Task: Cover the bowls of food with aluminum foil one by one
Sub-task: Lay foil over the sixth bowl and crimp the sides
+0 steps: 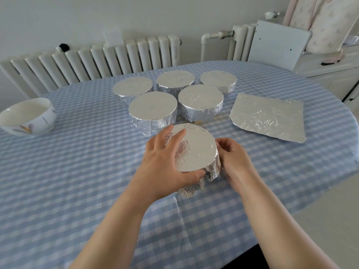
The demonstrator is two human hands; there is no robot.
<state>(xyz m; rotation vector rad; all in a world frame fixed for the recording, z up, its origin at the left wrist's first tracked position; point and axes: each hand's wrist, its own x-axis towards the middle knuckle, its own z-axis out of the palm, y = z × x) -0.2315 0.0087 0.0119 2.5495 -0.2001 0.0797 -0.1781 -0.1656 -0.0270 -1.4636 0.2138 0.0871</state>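
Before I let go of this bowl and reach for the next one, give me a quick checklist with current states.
1. Foil top on the held bowl flat: ok.
2. Skirt pressed tight: not ok, near side bunched and loose.
3. Left hand and right hand both on the bowl: ok.
4. Spare foil sheet ready: ok.
5. Open bowl left to cover: ok, far left.
6. Food in the open bowl: cannot tell.

My view is bright with soft, even daylight; shadows under the foil-covered round bowls (pixel 153 108) are faint. The flat crinkled aluminium foil sheet (pixel 267 117) shows mild glare. Wide-angle distortion bows the white ribbed radiator (pixel 93 61), and the blue-and-white checked tablecloth (pixel 58 181) is slightly soft.
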